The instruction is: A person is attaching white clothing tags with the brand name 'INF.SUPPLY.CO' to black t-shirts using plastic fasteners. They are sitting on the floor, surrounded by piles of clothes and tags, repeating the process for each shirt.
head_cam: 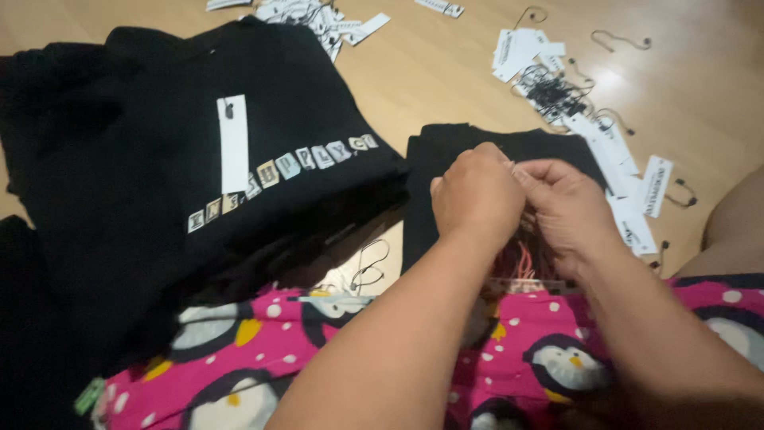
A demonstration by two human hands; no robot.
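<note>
Hands meet over a folded black garment lying on the wooden floor near the middle of the scene. The left hand is curled closed, fingertips pinched against those of the right hand, which is also closed; what they pinch is too small to make out, though thin pink strands hang just below them. To the left lies a stack of black shirts, the top one bearing a row of letter patches and a white tag. Far right, loose white tags and black strings are scattered on the floor. Nearest, a pink penguin-print cloth covers the person's lap.
</note>
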